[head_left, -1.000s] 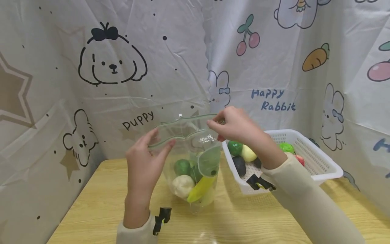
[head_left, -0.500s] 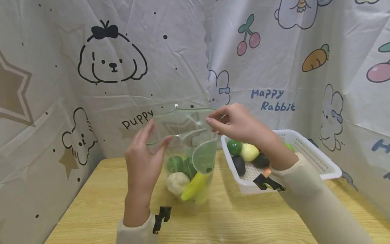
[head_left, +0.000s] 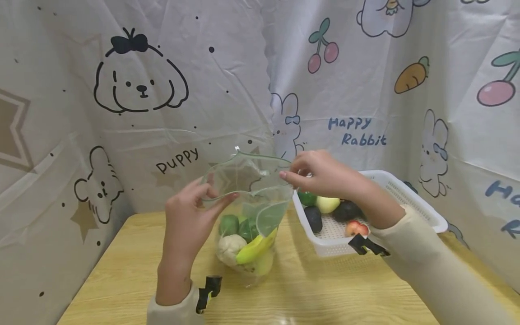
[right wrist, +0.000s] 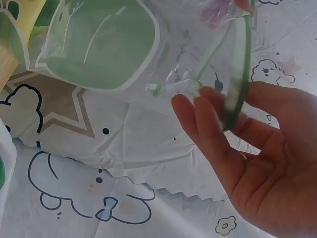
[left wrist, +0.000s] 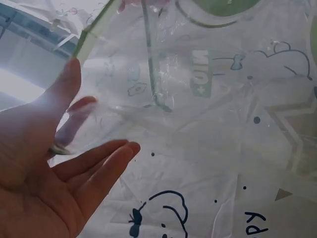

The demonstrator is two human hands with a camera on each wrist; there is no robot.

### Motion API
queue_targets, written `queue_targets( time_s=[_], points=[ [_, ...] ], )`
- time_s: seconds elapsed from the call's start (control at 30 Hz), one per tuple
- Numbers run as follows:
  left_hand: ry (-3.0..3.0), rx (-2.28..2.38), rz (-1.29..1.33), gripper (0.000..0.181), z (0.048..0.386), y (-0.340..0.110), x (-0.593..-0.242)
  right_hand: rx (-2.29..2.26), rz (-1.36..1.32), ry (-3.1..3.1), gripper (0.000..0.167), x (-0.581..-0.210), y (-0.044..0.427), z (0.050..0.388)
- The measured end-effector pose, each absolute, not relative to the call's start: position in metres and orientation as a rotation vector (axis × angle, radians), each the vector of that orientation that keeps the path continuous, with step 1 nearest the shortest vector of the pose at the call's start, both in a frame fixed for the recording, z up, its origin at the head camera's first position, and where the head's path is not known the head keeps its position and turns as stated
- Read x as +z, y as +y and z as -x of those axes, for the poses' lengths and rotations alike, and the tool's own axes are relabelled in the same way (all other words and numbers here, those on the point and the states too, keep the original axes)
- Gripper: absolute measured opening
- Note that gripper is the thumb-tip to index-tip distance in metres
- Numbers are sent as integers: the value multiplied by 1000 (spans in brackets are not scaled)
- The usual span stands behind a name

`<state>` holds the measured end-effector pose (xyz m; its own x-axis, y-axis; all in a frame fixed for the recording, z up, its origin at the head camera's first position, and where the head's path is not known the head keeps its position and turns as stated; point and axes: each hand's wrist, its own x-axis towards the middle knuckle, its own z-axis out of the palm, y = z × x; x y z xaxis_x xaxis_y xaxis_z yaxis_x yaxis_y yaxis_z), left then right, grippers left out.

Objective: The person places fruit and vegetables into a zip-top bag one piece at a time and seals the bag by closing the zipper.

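1. Left hand (head_left: 191, 214): grip grasping the left end of the clear bag's (head_left: 264, 212) green-edged mouth.
2. Right hand (head_left: 325, 175): grip pinching the mouth's right end.
3. Clear bag: mouth up, parted; positioned toward the bench's (head_left: 130, 271) far edge, left of the white basket (head_left: 337, 249). Base contact cannot be confirmed.
4. Visible inside: banana-shaped yellow piece (head_left: 253, 251), cream-coloured lump (head_left: 229, 249), green pieces (head_left: 229, 225).
5. White basket: near far right corner, holding reddish piece (head_left: 357, 229).
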<state>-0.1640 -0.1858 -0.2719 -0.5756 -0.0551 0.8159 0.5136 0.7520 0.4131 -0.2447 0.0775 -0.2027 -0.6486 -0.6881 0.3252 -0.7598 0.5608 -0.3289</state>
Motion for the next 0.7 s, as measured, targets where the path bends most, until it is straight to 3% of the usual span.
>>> queue_targets(
  time_s=[0.13, 0.23, 0.33, 0.5, 0.7],
  points=[
    [-2030, -850, 406, 59, 161, -189, -270, 689, -1266, -2587, 43, -203, 81, 244],
    [-2013, -869, 422, 66, 160, -190, -270, 691, -1244, -2567, 45, -205, 84, 245],
    [-2026, -892, 395, 54, 160, -188, -271, 699, -1227, -2561, 42, -208, 87, 247],
    [-2076, -903, 366, 29, 163, -184, -273, 916, -1250, -2539, 12, -214, 98, 255],
    [-2085, -869, 347, 27, 163, -182, -271, 1094, -1091, -2549, 29, -227, 123, 285]
  ],
)
